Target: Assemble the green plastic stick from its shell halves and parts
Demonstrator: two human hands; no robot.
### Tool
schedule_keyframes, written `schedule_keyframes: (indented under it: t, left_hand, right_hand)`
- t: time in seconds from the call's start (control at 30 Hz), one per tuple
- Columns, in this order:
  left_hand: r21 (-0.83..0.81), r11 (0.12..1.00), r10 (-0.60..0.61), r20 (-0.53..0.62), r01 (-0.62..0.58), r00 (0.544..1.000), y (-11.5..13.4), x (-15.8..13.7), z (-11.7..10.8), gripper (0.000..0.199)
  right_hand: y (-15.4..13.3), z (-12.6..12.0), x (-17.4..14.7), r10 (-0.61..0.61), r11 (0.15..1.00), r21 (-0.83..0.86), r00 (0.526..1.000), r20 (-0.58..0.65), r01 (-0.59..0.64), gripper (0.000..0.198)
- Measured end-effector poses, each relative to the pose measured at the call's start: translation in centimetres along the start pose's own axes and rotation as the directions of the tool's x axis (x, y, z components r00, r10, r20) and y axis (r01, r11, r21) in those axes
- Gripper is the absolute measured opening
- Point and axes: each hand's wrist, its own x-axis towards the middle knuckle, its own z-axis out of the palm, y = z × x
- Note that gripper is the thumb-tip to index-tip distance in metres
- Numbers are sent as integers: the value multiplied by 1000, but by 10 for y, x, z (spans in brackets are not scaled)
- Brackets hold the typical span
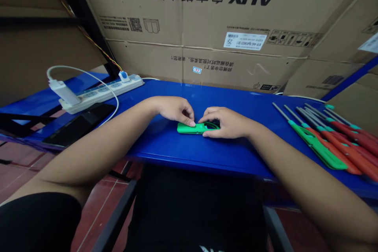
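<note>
The green plastic handle (186, 128) lies flat as far as I can see from here, just below the middle of the frame, its length running left to right. It's bright green, long and narrow, with a solid, smooth body rounded off at the left end. Toward the right it opens into a loop, dark inside, and a small pale patch shows where body and loop meet. Part of the loop is covered, so I can't make out its whole outline.
</note>
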Motion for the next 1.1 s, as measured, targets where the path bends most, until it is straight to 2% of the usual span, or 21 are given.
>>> schedule_keyframes:
  t: [0.2, 0.43, 0.57, 0.67, 0.73, 0.77, 0.83, 0.93, 0.97, 1.03, 1.1]
  left_hand:
    - [-11, 1000, -18, 1, 18, 1000, 3, 3, 4, 32]
    - [65, 996, -67, 6, 66, 998, 12, 7, 10, 25]
    - [69, 996, -57, 35, 55, 998, 13, 7, 9, 27]
    - [27, 999, -37, 62, 36, 997, 10, 6, 7, 30]
    - [4, 1000, -27, 61, 27, 998, 9, 4, 6, 31]
    - [-6, 1000, -22, 55, 22, 998, 8, 4, 6, 31]
    - [-23, 1000, -12, 27, 13, 1000, 10, 4, 8, 32]
    - [-41, 998, -40, -79, 37, 996, 18, 9, 16, 43]
    - [-33, 998, -54, -122, 50, 991, 22, 11, 21, 47]
    - [11, 997, -68, -201, 72, 977, 29, 17, 29, 51]
    - [59, 995, -68, -252, 86, 965, 35, 21, 37, 53]
  right_hand:
    - [-1, -1, 1, 39, 999, 20, 998, 52, -40, 38]
    - [-10, 1, 4, 183, 983, -8, 979, 84, -183, 40]
    - [-10, -1, 5, 149, 988, -54, 984, 96, -144, 43]
    - [1, -16, -7, 99, 995, 18, 995, -7, -99, 45]
    - [13, -33, -21, 169, 985, 70, 974, -151, -160, 38]
    - [19, -41, -29, 220, 975, 74, 964, -147, -212, 36]
    - [30, -55, -42, 305, 951, 56, 952, 10, -305, 35]
    - [37, -61, -51, 346, 932, -4, 889, 299, -362, 35]
    - [36, -60, -51, 355, 930, -30, 869, 344, -367, 35]
    - [31, -53, -47, 370, 928, -100, 857, 360, -359, 30]
    - [24, -47, -41, 334, 941, -168, 885, 325, -294, 24]
